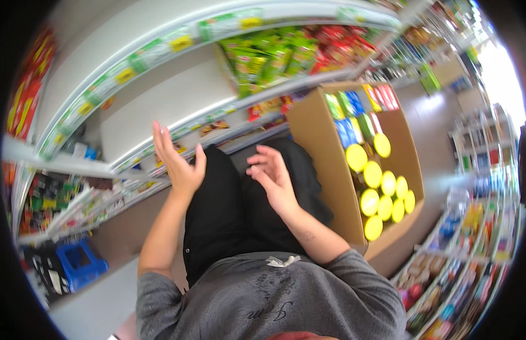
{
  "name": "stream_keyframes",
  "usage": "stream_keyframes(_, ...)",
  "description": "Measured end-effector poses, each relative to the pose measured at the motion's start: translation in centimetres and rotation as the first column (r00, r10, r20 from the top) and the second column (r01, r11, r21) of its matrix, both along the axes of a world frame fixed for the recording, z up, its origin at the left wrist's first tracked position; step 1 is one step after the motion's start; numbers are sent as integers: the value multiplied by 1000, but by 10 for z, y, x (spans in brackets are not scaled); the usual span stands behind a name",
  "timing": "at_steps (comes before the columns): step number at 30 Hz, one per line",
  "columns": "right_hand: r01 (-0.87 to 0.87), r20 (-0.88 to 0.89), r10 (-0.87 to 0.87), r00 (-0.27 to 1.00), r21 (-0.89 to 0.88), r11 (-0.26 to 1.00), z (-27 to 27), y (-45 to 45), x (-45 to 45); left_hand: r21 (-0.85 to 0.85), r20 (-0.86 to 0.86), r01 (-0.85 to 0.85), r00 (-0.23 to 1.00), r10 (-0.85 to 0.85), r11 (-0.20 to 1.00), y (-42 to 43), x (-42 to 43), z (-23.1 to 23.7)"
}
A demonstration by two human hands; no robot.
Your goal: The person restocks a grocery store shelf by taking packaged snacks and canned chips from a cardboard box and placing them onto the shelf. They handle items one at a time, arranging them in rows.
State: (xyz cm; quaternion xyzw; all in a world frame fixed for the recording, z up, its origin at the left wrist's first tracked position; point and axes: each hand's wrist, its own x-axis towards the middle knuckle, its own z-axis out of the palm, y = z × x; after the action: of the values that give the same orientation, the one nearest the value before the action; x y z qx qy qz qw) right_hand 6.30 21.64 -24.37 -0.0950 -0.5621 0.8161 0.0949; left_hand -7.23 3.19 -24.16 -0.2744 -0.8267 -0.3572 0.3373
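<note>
My left hand (178, 163) is raised with fingers apart in front of a white store shelf (161, 102), holding nothing. My right hand (273, 178), its fingers loosely curled and apart, hovers above my lap, also with nothing in it. Beside my right arm stands an open cardboard box (326, 161). Inside it are several containers with round yellow lids (372, 174) and rows of small coloured packets (352, 104). Green snack bags (271, 55) and red snack bags (341, 44) lie together on the shelf ahead.
Price labels line the shelf edge (137, 63). Red and yellow packages (31, 89) hang or stand at the far left. A blue plastic stool or crate (82, 263) is on the floor at lower left. More stocked shelves (458, 272) run along the right side, across the aisle.
</note>
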Motion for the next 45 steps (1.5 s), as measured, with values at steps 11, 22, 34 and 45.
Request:
stream_keyframes(11, 203, -295, -763, 575, 955, -217, 45, 172, 102, -252, 734, 591, 633, -247, 766, 24, 73, -79)
stream_keyframes(22, -131, 155, -946, 285, 984, 122, -8, 296, 65, -200, 718, 571, 638, -277, 796, 25, 80, -79)
stream_keyframes(34, 853, -587, -678, 443, 42, 521, 107, 156, 59, -233, 646, 607, 680, -346, 760, 8, 79, -69)
stream_keyframes(45, -26, -13, 24, 1000, -764, 645, -5, 6, -25, 646, 161, 381, 779, -606, 661, 33, 109, 46)
